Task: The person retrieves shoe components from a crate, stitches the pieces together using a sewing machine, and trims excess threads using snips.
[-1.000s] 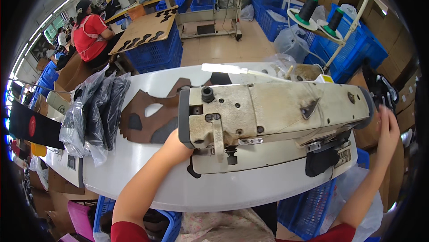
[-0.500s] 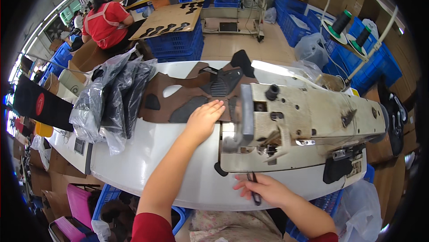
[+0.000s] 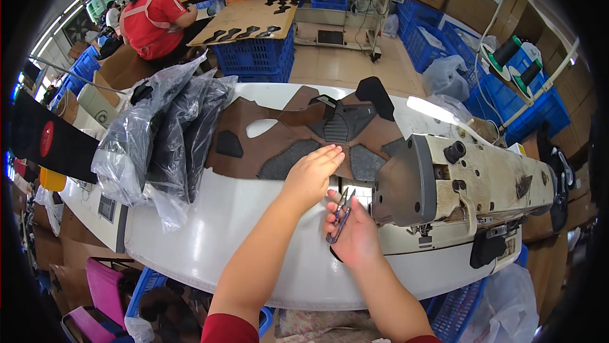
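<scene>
My left hand (image 3: 315, 175) lies flat with its fingers stretched out on the near edge of a brown sheet piece (image 3: 288, 129). Dark grey patches (image 3: 288, 158) and a ribbed black part (image 3: 342, 124) sit on that piece, and an oval hole shows in it. Just to the right, my right hand (image 3: 360, 229) is closed round small thread snips (image 3: 341, 216), their tips pointing up toward the piece's edge. The cream sewing machine (image 3: 491, 172) stands right of both hands, its dark head end (image 3: 405, 184) beside the piece.
Clear plastic bags with dark contents (image 3: 162, 137) lie on the white table (image 3: 184, 248), left of the piece. Green-capped thread spools (image 3: 507, 51) stand at the back right. Blue crates (image 3: 260, 58) hold up a cardboard sheet (image 3: 254, 19) near a seated person in red (image 3: 152, 23).
My right hand has come up and left with the snips, close to my left hand. The brown piece shows more of its right side. The view has shifted slightly.
</scene>
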Demonstrator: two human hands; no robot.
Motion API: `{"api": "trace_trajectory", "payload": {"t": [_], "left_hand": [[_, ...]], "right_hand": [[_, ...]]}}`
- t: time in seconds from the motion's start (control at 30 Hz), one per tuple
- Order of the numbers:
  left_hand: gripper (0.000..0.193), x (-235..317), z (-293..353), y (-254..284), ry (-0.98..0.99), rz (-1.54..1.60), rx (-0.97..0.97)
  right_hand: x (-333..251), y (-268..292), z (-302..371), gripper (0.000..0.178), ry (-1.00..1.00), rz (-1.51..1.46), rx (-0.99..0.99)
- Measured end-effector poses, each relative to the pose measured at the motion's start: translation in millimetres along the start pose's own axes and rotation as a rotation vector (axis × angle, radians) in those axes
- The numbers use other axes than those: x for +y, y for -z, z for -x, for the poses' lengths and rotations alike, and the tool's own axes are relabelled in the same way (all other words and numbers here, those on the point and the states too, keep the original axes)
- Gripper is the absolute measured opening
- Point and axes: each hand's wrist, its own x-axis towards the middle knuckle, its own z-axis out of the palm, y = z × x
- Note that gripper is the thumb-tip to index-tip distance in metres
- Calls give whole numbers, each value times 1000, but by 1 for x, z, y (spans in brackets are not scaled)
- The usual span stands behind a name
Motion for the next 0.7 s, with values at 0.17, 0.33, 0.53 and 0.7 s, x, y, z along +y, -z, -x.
{"api": "trace_trajectory", "payload": {"t": [0.17,0.33,0.53,0.7], "left_hand": [[46,0,1,2,-10,-20,26],[42,-1,1,1,-28,-48,36],[38,4,-1,4,-41,-102,47],[37,8,-1,6,-60,-135,57]], "right_hand": [[-1,-3,-8,48,46,-144,27],[-3,4,-15,47,33,-220,28],[-7,3,-20,43,-18,-355,54],[-8,-1,-23,41,-19,-377,75]]}}
